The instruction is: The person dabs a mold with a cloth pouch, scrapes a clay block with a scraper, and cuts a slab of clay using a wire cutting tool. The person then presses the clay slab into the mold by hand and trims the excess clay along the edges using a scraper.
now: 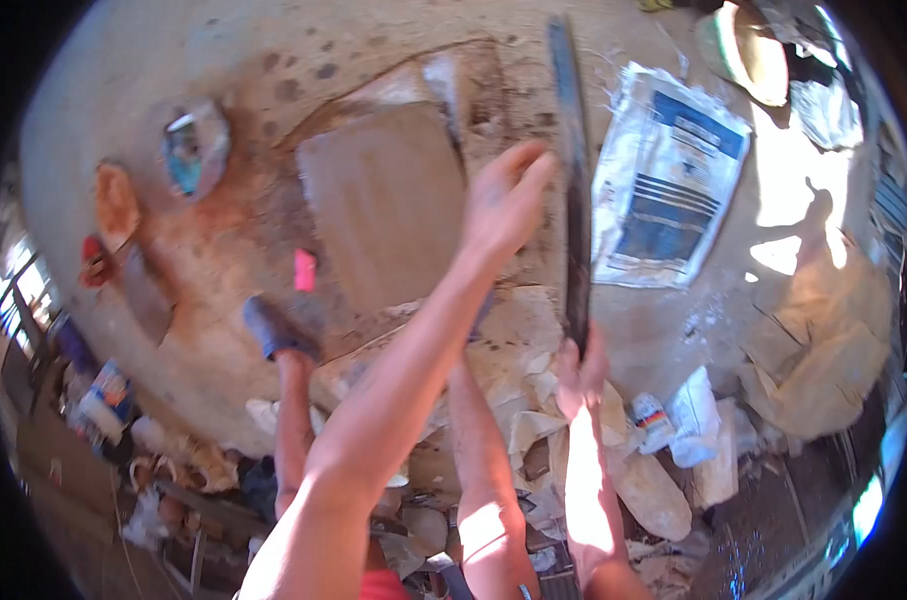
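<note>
Right hand [582, 378]: clamped on the near end of the long bar [574, 190], fingers and thumb wrapped about it.
Long bar: dark, narrow and straight, held at the near end, reaching away from the body between the brown slab [384, 215] and the printed sack [671, 185].
Left hand [509, 200]: poised just beside the long bar, to its left, near the right edge of the brown slab; fingers bent, tips close to the thumb; cannot tell whether fully together.
Brown slab: flat, roughly rectangular, smooth-faced, lying on the floor [474, 60] with a dark, stained patch around it.
Printed sack: white with blue print and dark stripes, spread flat to the right of the long bar, frayed at the far edge.
Pink piece [305, 270]: small and bright, just left of the brown slab, near the shod foot [277, 330].
Left side of floor: oval dish [194, 150] with something bluish inside, orange-brown piece [117, 204], small red item [96, 262] and grey flat piece [146, 295], grouped well apart from the long bar.
Right side of floor: crumpled tan sheet [819, 345], beyond the printed sack.
</note>
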A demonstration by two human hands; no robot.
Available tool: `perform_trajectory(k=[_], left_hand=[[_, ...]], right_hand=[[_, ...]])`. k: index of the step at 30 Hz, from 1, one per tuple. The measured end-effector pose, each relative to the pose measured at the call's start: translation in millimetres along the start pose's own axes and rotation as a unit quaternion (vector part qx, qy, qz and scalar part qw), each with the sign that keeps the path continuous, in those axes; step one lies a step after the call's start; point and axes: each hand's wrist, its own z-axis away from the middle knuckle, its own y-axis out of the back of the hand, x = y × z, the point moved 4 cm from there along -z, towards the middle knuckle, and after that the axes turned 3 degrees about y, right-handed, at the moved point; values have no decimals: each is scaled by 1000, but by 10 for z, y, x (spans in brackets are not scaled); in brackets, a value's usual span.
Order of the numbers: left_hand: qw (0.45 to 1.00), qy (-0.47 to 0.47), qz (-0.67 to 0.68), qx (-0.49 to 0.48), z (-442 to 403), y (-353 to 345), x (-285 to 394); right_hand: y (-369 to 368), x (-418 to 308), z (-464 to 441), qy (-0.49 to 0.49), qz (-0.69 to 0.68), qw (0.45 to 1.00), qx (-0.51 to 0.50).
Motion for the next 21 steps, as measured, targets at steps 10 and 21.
perform_trajectory(k=[10,21], left_hand=[[973,159,162,-40,57,-940,450],[958,142,182,-172,260,-801,538]], right_hand=[[634,200,960,-56,45,985,158],[935,-193,1361,-49,282,942,175]])
